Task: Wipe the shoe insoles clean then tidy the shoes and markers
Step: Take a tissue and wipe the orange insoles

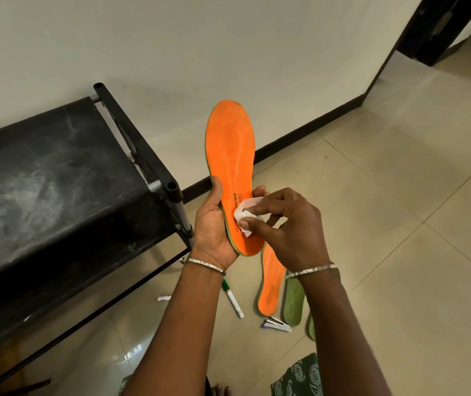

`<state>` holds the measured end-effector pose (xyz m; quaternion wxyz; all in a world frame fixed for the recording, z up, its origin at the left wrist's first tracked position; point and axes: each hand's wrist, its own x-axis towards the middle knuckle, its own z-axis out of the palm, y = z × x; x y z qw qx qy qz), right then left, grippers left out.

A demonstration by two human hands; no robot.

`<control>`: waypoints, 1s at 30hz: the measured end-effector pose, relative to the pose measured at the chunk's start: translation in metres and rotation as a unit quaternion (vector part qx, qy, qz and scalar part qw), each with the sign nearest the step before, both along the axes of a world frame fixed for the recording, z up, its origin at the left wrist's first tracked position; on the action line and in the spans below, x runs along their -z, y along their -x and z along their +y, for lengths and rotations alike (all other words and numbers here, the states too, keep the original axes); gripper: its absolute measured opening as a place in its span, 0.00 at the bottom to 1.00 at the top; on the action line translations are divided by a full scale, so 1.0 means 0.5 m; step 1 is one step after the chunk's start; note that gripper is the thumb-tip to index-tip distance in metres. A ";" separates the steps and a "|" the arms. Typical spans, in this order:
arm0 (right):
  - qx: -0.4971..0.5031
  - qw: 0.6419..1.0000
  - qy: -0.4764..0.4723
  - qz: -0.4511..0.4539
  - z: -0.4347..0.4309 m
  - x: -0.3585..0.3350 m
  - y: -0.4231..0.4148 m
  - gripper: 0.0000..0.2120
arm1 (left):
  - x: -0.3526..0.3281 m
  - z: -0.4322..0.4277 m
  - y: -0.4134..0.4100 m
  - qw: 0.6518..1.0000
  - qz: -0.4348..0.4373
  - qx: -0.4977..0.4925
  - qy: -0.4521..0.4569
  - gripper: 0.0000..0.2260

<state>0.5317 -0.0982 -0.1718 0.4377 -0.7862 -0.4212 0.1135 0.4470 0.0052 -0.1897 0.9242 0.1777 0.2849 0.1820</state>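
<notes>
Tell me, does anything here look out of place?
A marker lies loose on the floor, a small white piece, perhaps its cap, apart from it by the black rack. An orange insole and a green insole lie side by side nearby.

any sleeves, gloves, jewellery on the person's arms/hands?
No sleeves or gloves in view; both arms are bare down to the frame edge. The left hand and right hand each have a thin silver bangle at the wrist: left bangle, right bangle, both finely textured and glinting. No watch shows.
</notes>
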 end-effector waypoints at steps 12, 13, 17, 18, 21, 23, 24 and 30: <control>-0.048 0.999 -0.014 0.012 0.009 -0.003 0.011 0.08 | 0.006 0.003 0.001 1.000 0.004 0.010 0.000 0.29; -0.050 0.999 -0.013 0.009 0.009 -0.006 0.013 0.08 | 0.006 0.003 0.002 1.000 0.008 0.012 -0.001 0.29; -0.190 0.971 0.074 0.124 -0.021 -0.023 -0.021 0.09 | -0.004 0.002 0.003 1.000 0.005 0.009 -0.008 0.30; -0.215 0.961 0.094 0.149 -0.028 -0.024 -0.028 0.09 | -0.004 0.002 0.004 1.000 0.007 0.002 -0.016 0.31; -0.208 0.965 0.084 0.138 -0.026 -0.016 -0.025 0.10 | -0.003 0.004 0.004 1.000 0.010 -0.005 -0.010 0.32; -0.169 0.978 0.039 0.113 -0.012 -0.010 -0.013 0.10 | -0.006 0.003 0.002 1.000 0.013 0.001 0.007 0.31; -0.137 0.985 0.013 0.101 -0.004 -0.007 -0.007 0.10 | -0.005 0.001 0.000 1.000 0.014 0.002 0.008 0.29; -0.066 0.997 -0.022 0.041 0.007 -0.006 0.007 0.12 | -0.004 -0.003 -0.004 1.000 0.023 -0.002 -0.008 0.29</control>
